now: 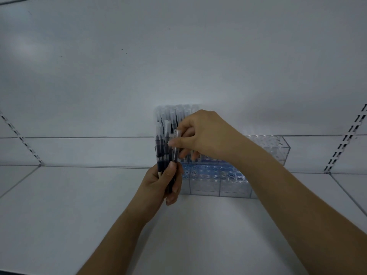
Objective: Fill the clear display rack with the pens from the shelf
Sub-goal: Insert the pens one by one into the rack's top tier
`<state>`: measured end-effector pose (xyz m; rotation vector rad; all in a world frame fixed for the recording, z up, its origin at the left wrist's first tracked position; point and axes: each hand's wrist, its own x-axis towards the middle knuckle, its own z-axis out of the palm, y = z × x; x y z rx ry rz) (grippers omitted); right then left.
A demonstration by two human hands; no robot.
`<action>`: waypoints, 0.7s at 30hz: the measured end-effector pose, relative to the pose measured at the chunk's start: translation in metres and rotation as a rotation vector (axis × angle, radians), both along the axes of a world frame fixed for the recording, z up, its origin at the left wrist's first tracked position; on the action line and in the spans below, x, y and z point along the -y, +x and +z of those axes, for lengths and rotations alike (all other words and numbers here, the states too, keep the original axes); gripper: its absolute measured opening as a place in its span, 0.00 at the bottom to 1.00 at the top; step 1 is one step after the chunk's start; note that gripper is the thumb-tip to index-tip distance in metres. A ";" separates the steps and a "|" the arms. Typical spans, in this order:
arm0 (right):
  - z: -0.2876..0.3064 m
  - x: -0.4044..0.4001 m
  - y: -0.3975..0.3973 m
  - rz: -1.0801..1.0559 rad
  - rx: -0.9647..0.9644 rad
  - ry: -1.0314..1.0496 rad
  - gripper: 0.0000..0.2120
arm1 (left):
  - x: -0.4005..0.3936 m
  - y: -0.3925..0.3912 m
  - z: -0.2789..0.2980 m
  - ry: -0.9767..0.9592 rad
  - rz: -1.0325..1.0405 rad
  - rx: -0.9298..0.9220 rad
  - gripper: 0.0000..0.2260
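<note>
Pulling: right hand (206, 135) pinches one upright pen (176, 147) from bundle (163, 147).
Left hand (162, 183): grips bundle.
Rack (234, 187): just right, below pen.

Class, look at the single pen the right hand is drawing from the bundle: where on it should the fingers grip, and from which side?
Grip the single pen on its clear upper barrel, approaching from the right. It stands upright, its lower end sits in the left hand with the bundle crowding its left side. The right hand pinches it there.

left hand (162, 181): bare, no rings | right hand (206, 135): bare | forearms: bare, no sleeves visible
</note>
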<state>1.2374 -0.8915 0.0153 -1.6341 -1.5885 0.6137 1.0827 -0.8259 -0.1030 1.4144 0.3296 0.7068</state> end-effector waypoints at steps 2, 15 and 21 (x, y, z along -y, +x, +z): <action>0.001 0.000 0.001 -0.024 0.008 -0.001 0.13 | 0.000 0.000 0.000 0.004 0.015 -0.001 0.22; 0.041 0.026 0.065 -0.433 0.133 0.523 0.08 | 0.003 0.003 0.004 -0.009 0.143 -0.039 0.15; 0.016 0.000 0.064 -0.367 0.242 0.465 0.07 | 0.004 0.003 0.003 -0.017 0.125 -0.049 0.15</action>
